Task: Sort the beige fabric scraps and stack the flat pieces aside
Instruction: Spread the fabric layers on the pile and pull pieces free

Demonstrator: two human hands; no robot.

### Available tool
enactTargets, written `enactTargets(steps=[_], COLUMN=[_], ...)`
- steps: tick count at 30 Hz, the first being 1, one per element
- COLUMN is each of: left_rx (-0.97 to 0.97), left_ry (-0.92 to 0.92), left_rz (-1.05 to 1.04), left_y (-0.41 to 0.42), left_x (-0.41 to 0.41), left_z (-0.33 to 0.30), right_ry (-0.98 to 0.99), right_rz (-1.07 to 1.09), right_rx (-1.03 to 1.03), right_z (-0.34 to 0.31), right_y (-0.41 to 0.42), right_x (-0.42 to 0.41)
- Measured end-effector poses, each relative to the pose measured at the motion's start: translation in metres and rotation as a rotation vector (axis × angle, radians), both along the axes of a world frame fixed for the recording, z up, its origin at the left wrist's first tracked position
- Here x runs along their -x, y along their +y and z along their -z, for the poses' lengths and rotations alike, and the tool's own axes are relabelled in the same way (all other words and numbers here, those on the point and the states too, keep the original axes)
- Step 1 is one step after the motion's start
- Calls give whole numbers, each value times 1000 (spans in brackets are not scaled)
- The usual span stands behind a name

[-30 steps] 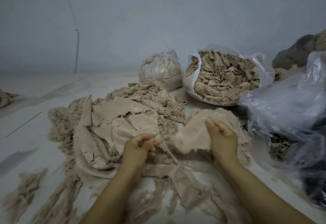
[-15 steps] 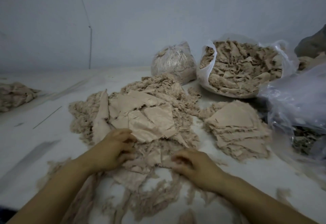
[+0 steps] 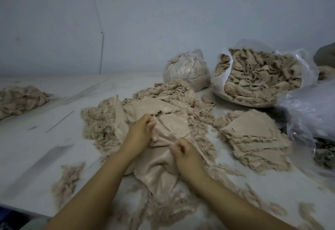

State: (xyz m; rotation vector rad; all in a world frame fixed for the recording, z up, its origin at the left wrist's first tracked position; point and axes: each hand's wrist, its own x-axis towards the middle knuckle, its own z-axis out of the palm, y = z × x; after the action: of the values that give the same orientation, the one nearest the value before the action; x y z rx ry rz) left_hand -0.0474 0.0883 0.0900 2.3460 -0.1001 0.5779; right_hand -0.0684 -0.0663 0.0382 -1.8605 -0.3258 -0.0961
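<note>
gripping beige cloth piece (image 3: 157,168) | left hand (image 3: 140,135) | right hand (image 3: 186,157) | both grips on top edge

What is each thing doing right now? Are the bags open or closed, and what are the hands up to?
Left hand: gripping the cloth piece.
Right hand: pinching the same piece.
Cloth piece: crumpled, held by both hands.
Flat stack: piled, untouched.
Scrap heap: loose, messy.
Big bag: open, full.
Small bag: closed, full.
</note>
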Motion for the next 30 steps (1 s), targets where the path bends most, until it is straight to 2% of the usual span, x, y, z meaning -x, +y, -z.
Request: enactTargets(steps=[2, 4, 7, 9, 11, 13, 15, 17, 19, 22, 24, 25, 27, 30], left_rx=[23, 26, -206, -346, -247, -70, -95, -139, -109, 78, 84, 69, 73, 28], left_ry=[25, 24, 65, 115, 151, 90, 7, 46, 123, 119, 156, 178, 209, 175], left_rz=[-87, -5, 169, 75, -104, -160, -6, 217, 333, 347, 439, 478, 453, 252], left_y=[13, 8, -12, -8, 8, 17, 4, -24, -44, -47, -50, -52, -52, -34], left_x=[-2, -2, -3, -9, -13, -10, -6, 0, 4, 2, 5, 6, 4, 2], left_z=[3, 4, 14, 25, 30, 31, 25, 22, 23, 23, 21, 21, 21, 21], right_ry=[87, 106, 69, 58, 75, 90, 67, 52, 41, 163, 308, 349, 331, 259], right_rz=[20, 10, 14, 27, 55, 97, 138, 155, 182, 55, -90, -95, 25, 224], right_rx=[-131, -166, -169, -221, -277, -268, -223, -271, -340, -389, -375, -401, -509, -657], right_z=[0, 0, -1, -3, -5, -5, -7, -10, -13, -15, -15, -14, -13, -13], right_y=[-11, -14, -9, -13, -26, -42, -52, -54, -56, -66, -68, -66, -60, -62], right_x=[-3, -4, -2, -1, -2, -7, -12, -14, -15, -14, -12, -11, -13, -19])
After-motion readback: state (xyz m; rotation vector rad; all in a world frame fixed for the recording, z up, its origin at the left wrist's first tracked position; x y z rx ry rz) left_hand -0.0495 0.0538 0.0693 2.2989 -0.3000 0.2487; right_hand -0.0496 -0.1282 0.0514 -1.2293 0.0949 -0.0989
